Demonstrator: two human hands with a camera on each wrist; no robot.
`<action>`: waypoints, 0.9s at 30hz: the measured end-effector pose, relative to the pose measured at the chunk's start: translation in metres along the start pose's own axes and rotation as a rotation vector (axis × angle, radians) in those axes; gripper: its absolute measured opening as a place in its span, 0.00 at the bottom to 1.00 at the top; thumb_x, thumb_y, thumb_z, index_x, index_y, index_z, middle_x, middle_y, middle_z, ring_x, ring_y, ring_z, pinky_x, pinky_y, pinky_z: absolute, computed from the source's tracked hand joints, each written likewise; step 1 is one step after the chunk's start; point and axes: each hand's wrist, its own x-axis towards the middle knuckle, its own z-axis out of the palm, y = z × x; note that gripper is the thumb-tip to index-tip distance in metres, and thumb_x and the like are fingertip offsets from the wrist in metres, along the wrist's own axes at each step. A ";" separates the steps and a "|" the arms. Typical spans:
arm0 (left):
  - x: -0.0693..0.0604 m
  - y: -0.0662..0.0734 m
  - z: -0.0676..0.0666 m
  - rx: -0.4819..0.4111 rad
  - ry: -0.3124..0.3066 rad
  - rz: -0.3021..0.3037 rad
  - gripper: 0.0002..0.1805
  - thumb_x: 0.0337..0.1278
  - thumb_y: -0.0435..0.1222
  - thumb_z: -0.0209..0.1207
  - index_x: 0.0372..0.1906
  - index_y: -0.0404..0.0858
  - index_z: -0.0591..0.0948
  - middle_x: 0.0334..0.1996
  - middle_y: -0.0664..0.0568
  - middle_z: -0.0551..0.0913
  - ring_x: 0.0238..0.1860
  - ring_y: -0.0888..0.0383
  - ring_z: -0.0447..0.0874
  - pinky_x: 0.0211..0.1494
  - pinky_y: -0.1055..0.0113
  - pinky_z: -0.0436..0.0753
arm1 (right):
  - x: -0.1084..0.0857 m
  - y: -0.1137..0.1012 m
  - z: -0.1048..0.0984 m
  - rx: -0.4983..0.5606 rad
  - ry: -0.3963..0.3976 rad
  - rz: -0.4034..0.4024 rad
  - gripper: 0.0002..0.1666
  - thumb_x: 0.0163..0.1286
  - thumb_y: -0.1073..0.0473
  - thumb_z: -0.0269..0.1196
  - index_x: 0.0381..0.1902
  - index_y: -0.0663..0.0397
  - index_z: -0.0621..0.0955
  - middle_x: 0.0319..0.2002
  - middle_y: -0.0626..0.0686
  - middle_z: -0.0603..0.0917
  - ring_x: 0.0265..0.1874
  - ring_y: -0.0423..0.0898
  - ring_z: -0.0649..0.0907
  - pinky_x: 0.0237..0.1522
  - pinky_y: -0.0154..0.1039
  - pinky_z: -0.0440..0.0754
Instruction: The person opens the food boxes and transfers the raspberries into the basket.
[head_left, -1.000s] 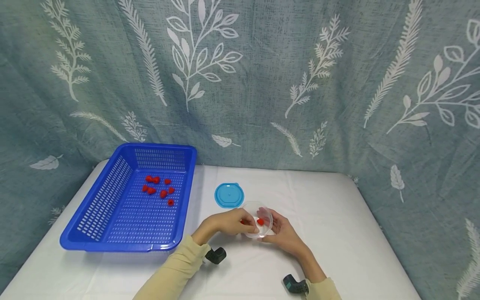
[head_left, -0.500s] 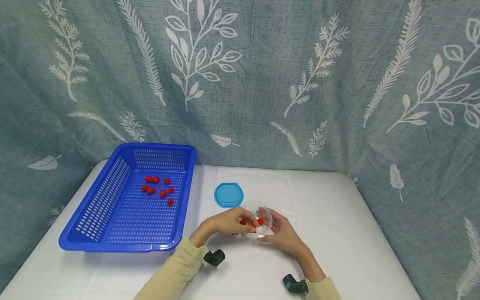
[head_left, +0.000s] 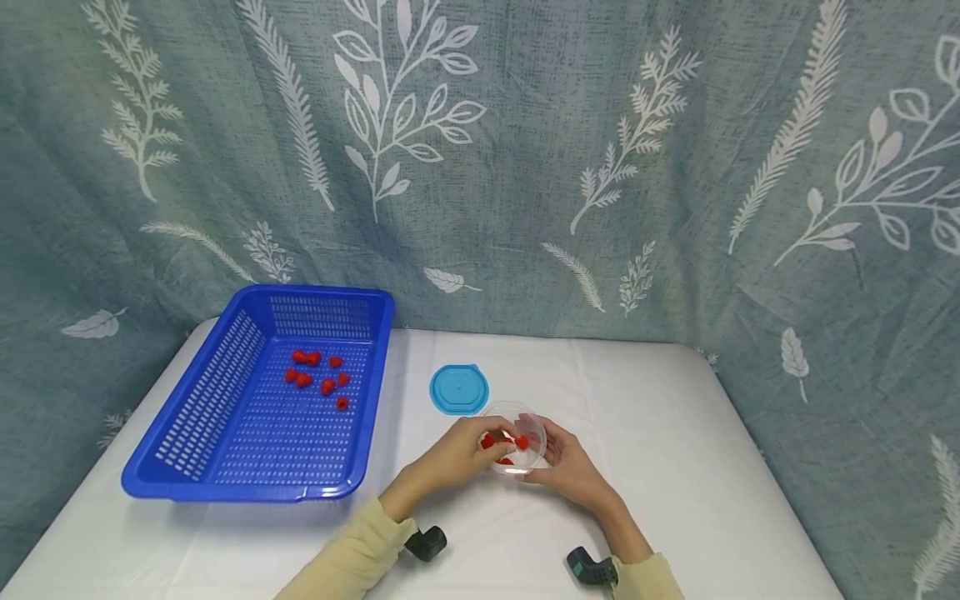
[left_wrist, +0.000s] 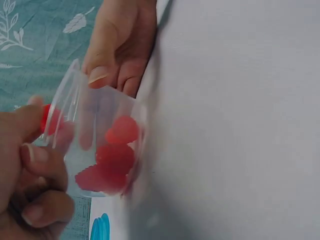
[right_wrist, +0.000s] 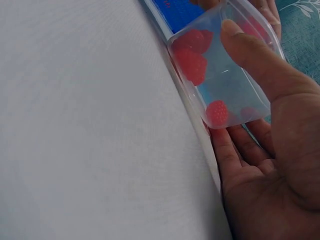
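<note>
A clear plastic cup (head_left: pixel 534 460) stands tilted on the white table, with several red raspberries (left_wrist: pixel 115 159) in its lower part. My right hand (head_left: pixel 573 473) grips it from the right, thumb on the near side and fingers around the far side, as the right wrist view shows. At the cup's mouth my left hand (head_left: pixel 459 454) has its fingertips over the rim. In the left wrist view, it pinches a red raspberry (left_wrist: pixel 47 119) between thumb and finger, partly hidden by the hand.
To the left stands a blue perforated basket (head_left: pixel 262 454) with several raspberries (head_left: pixel 327 387) on its floor. A round blue lid (head_left: pixel 459 389) lies just behind the cup. A patterned green curtain (head_left: pixel 495 250) hangs along the table's back edge.
Compared with a second ago, my left hand has shifted and turned slightly over the cup, and more red shows inside it. My right hand and the cup have hardly moved.
</note>
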 end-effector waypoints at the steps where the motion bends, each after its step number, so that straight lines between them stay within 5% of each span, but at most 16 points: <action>1: -0.001 0.001 0.000 0.004 0.014 -0.001 0.11 0.71 0.37 0.61 0.52 0.39 0.85 0.43 0.55 0.87 0.38 0.64 0.79 0.42 0.72 0.79 | 0.000 0.000 0.000 -0.002 0.002 0.001 0.52 0.53 0.69 0.77 0.75 0.60 0.66 0.74 0.64 0.68 0.75 0.62 0.65 0.67 0.30 0.68; 7: -0.010 0.006 -0.002 0.036 0.085 0.034 0.10 0.70 0.39 0.62 0.50 0.40 0.85 0.43 0.59 0.87 0.39 0.65 0.77 0.42 0.72 0.78 | 0.001 0.001 -0.001 -0.018 0.012 0.024 0.52 0.53 0.68 0.78 0.75 0.57 0.67 0.74 0.62 0.69 0.75 0.59 0.66 0.66 0.27 0.67; 13: -0.021 0.013 -0.011 -0.047 0.131 0.051 0.09 0.67 0.40 0.64 0.47 0.41 0.87 0.39 0.60 0.87 0.37 0.63 0.78 0.31 0.73 0.75 | 0.001 -0.002 -0.002 0.006 0.011 0.028 0.53 0.52 0.68 0.79 0.74 0.57 0.67 0.74 0.60 0.69 0.75 0.57 0.66 0.67 0.27 0.67; 17: -0.033 0.018 -0.019 -0.077 0.162 0.024 0.07 0.67 0.39 0.65 0.46 0.44 0.87 0.41 0.59 0.88 0.31 0.64 0.75 0.27 0.74 0.72 | 0.000 -0.003 -0.001 0.003 0.016 0.032 0.53 0.52 0.67 0.79 0.74 0.56 0.68 0.73 0.59 0.70 0.75 0.56 0.66 0.67 0.28 0.67; 22: -0.054 0.025 -0.029 -0.157 0.203 -0.060 0.10 0.67 0.40 0.65 0.48 0.43 0.87 0.45 0.56 0.88 0.14 0.67 0.59 0.18 0.75 0.63 | 0.000 -0.002 0.000 -0.011 0.016 0.048 0.53 0.52 0.67 0.79 0.74 0.55 0.68 0.73 0.59 0.71 0.75 0.56 0.66 0.68 0.30 0.67; 27: -0.081 0.037 -0.043 -0.185 0.294 -0.074 0.07 0.67 0.41 0.65 0.46 0.50 0.86 0.43 0.56 0.87 0.12 0.70 0.55 0.15 0.73 0.59 | 0.001 -0.001 0.000 -0.004 0.021 0.068 0.53 0.51 0.66 0.80 0.74 0.53 0.68 0.73 0.57 0.72 0.75 0.54 0.66 0.67 0.29 0.67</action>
